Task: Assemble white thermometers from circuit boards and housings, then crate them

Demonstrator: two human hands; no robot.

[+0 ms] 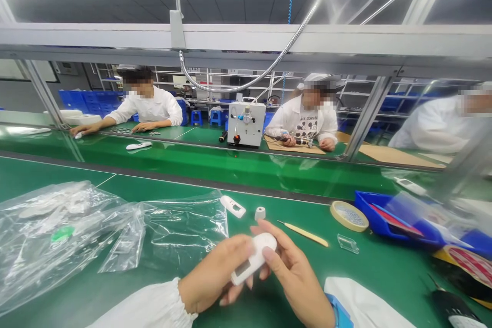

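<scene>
Both my hands hold a white handheld device [261, 248] with a rounded end and a small grey window, tilted over the green bench. My left hand [217, 266] grips its left side, thumb on top near the window. My right hand [294, 271] closes on the rounded end from the right, its thumb pressed on the upper face. Just beyond the hands lie a white shell piece [232, 206] with a window opening and a small white cap-like part [260, 213]. A thin tool with a yellow handle [307, 234] rests to the right of them.
Clear plastic bags [69, 236] cover the bench's left side. To the right are a tape roll [349, 216], a clear plastic piece [348, 244], a blue bin [400, 225] and a dark electric screwdriver [453, 307]. A green conveyor belt [192, 161] runs ahead, with co-workers beyond.
</scene>
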